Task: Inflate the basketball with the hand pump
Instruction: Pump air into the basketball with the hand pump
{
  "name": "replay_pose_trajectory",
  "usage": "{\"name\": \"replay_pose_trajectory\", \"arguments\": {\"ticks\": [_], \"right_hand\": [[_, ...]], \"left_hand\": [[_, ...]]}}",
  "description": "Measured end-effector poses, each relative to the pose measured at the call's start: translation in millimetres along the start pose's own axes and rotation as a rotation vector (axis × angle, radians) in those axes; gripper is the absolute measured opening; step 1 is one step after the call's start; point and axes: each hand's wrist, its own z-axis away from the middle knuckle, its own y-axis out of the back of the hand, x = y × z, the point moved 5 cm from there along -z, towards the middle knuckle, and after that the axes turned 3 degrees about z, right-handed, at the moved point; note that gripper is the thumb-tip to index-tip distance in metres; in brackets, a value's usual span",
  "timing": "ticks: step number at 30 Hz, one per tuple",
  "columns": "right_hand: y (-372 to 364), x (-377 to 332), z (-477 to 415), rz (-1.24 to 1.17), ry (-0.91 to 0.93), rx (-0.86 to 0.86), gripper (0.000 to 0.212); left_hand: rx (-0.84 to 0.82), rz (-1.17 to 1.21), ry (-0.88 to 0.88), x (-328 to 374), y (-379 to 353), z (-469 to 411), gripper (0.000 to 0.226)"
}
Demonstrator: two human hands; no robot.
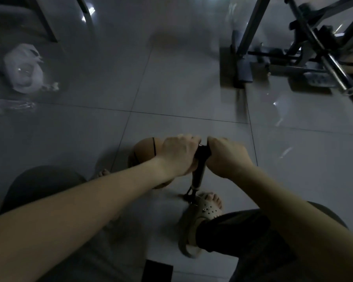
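Note:
A hand pump [198,176] stands upright on the tiled floor in the lower middle of the head view. Its black T-handle [202,151] is at the top, its foot bracket [190,195] down by my right sandal. My left hand [178,154] grips the left end of the handle. My right hand [225,156] grips the right end. The brown basketball [145,151] lies on the floor just left of the pump, mostly hidden behind my left hand and forearm. The hose and needle are not visible.
My right foot in a pale perforated sandal [202,212] stands beside the pump base; toes of my left foot [104,173] show by the ball. A metal exercise frame [306,55] fills the upper right. A white plastic bag [23,68] lies upper left. A dark flat object [159,270] sits at the bottom.

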Motion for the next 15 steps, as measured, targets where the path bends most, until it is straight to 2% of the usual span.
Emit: {"name": "replay_pose_trajectory", "arguments": {"ticks": [2,4,6,9,12,15], "right_hand": [[-5.4,-5.2,13.4,0.053,0.020,0.201,0.016],[-41.2,-7.6,31.6,0.113,0.031,0.264,0.012],[-77.7,-0.3,43.6,0.100,0.019,0.261,0.004],[-103.8,8.8,41.8,0.093,-0.013,0.218,0.012],[-124.9,11.8,33.1,0.098,-0.024,0.149,0.014],[-147.8,14.1,28.5,0.068,-0.039,0.066,0.015]], "left_hand": [[0.037,0.025,-0.007,-0.6,-3.0,5.1,0.014],[-0.011,0.032,-0.019,6.2,-31.7,21.3,0.014],[-0.061,0.003,-0.022,15.2,-66.0,37.6,0.018],[-0.063,0.026,0.003,16.2,-94.6,40.9,0.007],[-0.064,0.060,0.024,11.4,-110.9,40.8,0.018],[-0.096,0.072,0.032,9.1,-133.4,44.9,0.020]]}}
